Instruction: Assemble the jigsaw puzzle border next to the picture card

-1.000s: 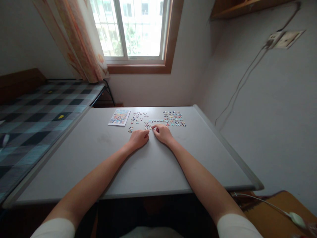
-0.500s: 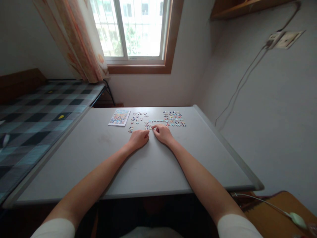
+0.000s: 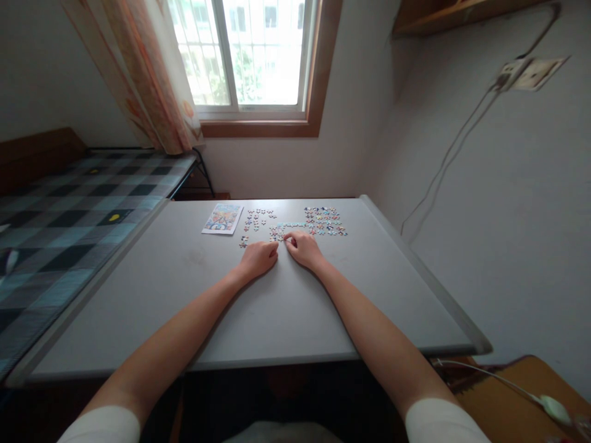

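Just in front of a partly joined jigsaw puzzle (image 3: 292, 224), my left hand (image 3: 260, 258) rests curled on the table, its fingers folded in and nothing showing in them. Close on its right, my right hand (image 3: 303, 247) lies with bent fingers at the puzzle's lower edge. Its thumb and index finger come together near the joined pieces; whatever is between them is too small to name. Loose jigsaw pieces (image 3: 325, 216) lie in rows on the right. More loose pieces (image 3: 259, 212) are spread at the left, beside a printed picture sheet (image 3: 222, 219).
The white table (image 3: 184, 307) has a raised grey rim. A bed with a checked cover (image 3: 138, 178) stands at the left, under a curtain (image 3: 157, 80). A wall socket with cables (image 3: 512, 75) is on the right, above a brown stool-like surface (image 3: 530, 394).
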Tool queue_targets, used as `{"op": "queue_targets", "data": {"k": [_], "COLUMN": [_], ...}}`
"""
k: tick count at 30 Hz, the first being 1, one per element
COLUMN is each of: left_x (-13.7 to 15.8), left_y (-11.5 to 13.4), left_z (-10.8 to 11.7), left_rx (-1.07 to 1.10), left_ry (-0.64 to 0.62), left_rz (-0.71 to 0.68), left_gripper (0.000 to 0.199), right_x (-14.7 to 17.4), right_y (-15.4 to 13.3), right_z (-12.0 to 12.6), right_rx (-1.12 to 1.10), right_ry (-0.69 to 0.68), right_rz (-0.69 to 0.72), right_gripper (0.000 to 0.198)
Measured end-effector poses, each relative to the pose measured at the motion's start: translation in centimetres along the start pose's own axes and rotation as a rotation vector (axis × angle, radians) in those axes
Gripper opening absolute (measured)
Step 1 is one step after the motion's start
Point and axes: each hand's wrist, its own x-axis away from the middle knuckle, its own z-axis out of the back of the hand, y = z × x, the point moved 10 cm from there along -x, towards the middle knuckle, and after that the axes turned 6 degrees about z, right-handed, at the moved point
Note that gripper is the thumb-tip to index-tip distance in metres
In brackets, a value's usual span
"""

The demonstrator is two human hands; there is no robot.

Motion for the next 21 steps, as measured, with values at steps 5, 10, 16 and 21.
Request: {"op": "queue_targets", "data": {"k": [5, 10, 16, 21], "left_x": [0.0, 0.0, 0.0, -0.2], "left_y": [-0.1, -0.1, -0.1, -3.7], "left_z": [0.0, 0.0, 0.5, 4.0], "left_rx": [0.005, 0.011, 0.055, 0.151], "left_ry": [-0.014, -0.005, 0.048, 0.327], "left_rz": [0.017, 0.005, 0.010, 0.213], "left_gripper": [0.016, 0.017, 0.018, 0.025], "right_x": [0.0, 0.0, 0.0, 0.0], "right_y": [-0.1, 0.0, -0.1, -0.1], "right_z": [0.1, 0.1, 0.1, 0.1], "right_rx": [-0.001, -0.001, -0.003, -0.004], "right_ry": [0.003, 0.000, 0.000, -0.003], "right_rz": [0.002, -0.002, 0.002, 0.001], "right_gripper": [0.019, 0.019, 0.020, 0.020]}}
